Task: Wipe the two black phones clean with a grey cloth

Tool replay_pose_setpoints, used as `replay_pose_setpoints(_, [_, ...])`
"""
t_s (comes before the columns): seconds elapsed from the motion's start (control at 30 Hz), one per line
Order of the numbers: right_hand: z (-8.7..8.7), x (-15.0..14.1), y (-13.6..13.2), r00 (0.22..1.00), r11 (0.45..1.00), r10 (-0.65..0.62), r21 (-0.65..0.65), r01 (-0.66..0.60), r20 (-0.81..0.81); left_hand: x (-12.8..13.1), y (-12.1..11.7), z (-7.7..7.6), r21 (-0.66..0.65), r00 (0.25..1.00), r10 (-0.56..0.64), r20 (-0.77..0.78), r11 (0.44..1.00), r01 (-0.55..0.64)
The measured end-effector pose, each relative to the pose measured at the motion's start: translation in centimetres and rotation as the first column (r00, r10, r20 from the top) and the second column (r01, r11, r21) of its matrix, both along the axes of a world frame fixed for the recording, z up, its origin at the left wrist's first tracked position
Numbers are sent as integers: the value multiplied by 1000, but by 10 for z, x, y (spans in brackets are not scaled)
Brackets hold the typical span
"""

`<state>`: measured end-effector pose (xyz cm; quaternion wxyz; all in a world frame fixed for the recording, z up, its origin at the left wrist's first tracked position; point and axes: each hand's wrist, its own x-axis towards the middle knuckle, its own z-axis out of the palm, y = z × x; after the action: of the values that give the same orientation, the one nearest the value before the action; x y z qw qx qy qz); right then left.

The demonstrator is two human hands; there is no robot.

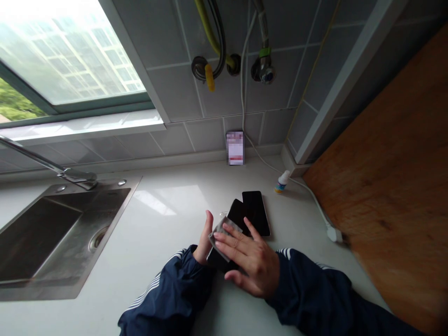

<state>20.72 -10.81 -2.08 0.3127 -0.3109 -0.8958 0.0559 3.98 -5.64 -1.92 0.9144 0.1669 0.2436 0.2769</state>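
The person's left hand (202, 238) is gripping a black smartphone (219, 259) by its edge, fingers curled up along the side, though the exact finger contact is partly hidden. The right hand (250, 263) is lying over the phone with fingers spread, pressing a grey cloth (221, 238) onto the screen, thumb tucked below. The phone is being held just above or on the white countertop (168, 280), can't tell which. Two other black phones (256, 213) are lying just beyond, overlapping each other. A small white-capped bottle (282, 182) is standing further back near a white cable (308, 198). A blurred upright card (234, 148) is leaning against the wall tiles (175, 93). A steel sink (59, 238) with a faucet (59, 165) is sitting on the left, and a wooden board (385, 186) is standing on the right.
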Motion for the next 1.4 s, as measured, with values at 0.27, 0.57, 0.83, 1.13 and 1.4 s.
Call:
replay_pose_setpoints(0.27, [-1, 18, 22, 972, 971, -225, -69, 229, 64, -1, 1, -12, -74, 986, -66, 155, 994, 78])
replay_pose_setpoints(0.57, [-6, 24, 28, 963, 960, -265, -84, 268, 37, -2, 2, -5, -35, 986, -135, 94, 990, 139])
replay_pose_setpoints(0.83, [-7, 19, 24, 983, 982, -183, -60, 180, -31, -6, 5, -2, -28, 989, -47, 140, 998, 51])
replay_pose_setpoints(1.13, [-7, 17, 21, 989, 990, -131, -56, 127, -61, -7, 6, 8, -51, 990, 79, 113, 996, -73])
replay_pose_setpoints(1.4, [-6, 14, 17, 993, 993, -94, -72, 89, -69, -7, 6, 3, -48, 984, 157, 79, 987, -153])
